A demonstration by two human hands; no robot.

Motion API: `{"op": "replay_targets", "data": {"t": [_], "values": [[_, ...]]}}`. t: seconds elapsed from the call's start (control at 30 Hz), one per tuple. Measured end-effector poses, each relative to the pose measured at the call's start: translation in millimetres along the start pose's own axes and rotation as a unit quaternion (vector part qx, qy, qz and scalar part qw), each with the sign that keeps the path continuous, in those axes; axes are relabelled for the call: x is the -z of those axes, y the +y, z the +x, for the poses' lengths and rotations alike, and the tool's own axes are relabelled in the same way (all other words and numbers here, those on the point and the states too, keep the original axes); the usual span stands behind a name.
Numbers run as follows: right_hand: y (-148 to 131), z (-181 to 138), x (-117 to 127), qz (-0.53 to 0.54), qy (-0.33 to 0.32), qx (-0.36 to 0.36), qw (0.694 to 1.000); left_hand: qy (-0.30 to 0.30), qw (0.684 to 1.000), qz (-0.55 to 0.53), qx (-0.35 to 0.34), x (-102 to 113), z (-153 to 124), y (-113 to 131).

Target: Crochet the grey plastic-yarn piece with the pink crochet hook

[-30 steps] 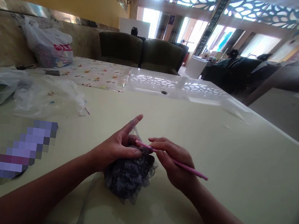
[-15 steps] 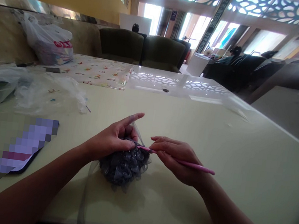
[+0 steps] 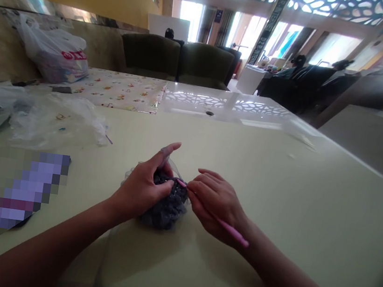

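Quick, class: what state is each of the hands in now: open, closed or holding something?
Left hand: holding the dark grey, rounded, ruffled fabric bundle.
Right hand: holding the slender pink hook.

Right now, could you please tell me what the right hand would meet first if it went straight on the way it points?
The right hand would probably first meet the gray ruffled piece, which the left hand holds; the exact gap is hard to judge.

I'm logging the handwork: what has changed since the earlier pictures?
The grey ruffled piece has moved away from the wearer. In the right hand, the pink hook has tilted, its handle end swinging toward the wearer. The left hand still holds the piece; the white bag stayed put.
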State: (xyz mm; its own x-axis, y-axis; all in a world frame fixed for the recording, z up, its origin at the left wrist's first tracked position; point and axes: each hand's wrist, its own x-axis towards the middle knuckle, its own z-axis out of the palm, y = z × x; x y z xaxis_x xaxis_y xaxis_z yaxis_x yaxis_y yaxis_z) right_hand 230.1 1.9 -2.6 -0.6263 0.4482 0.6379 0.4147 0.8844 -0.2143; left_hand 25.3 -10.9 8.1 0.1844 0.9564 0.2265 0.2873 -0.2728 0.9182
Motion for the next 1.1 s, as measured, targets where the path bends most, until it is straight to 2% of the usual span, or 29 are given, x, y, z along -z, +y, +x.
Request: {"op": "replay_targets", "data": {"t": [0.1, 0.17, 0.23, 0.33, 0.47, 0.63, 0.77, 0.93, 1.1], "values": [[-5, -4, -15, -0.106, 0.030, -0.007, 0.994, 0.019, 1.000, -0.017, 0.018, -11, -4, -2], [-8, -6, -22, -0.150, 0.048, -0.013, 0.987, 0.010, 0.993, -0.092, 0.068, -16, -6, -3], [-12, -7, -26, -0.182, 0.063, -0.023, 0.981, -0.009, 0.969, -0.210, 0.132, -17, -5, -5], [-19, -9, -27, -0.212, 0.090, -0.036, 0.972, -0.039, 0.912, -0.353, 0.204, -15, -2, -7], [-24, -11, -24, -0.220, 0.114, -0.027, 0.969, -0.072, 0.869, -0.420, 0.251, -10, 0, -5], [-13, -14, -21, -0.115, 0.138, 0.041, 0.983, -0.121, 0.853, -0.437, 0.257, -3, 2, -5], [-6, -12, -16, -0.017, 0.155, 0.042, 0.987, -0.113, 0.866, -0.424, 0.241, 7, 7, -9], [-4, -7, -5, 0.126, 0.130, -0.010, 0.983, -0.114, 0.891, -0.390, 0.203, 18, 14, -14], [1, -4, 1, 0.297, 0.088, -0.119, 0.944, -0.143, 0.906, -0.364, 0.164, 15, 13, -17]]}}
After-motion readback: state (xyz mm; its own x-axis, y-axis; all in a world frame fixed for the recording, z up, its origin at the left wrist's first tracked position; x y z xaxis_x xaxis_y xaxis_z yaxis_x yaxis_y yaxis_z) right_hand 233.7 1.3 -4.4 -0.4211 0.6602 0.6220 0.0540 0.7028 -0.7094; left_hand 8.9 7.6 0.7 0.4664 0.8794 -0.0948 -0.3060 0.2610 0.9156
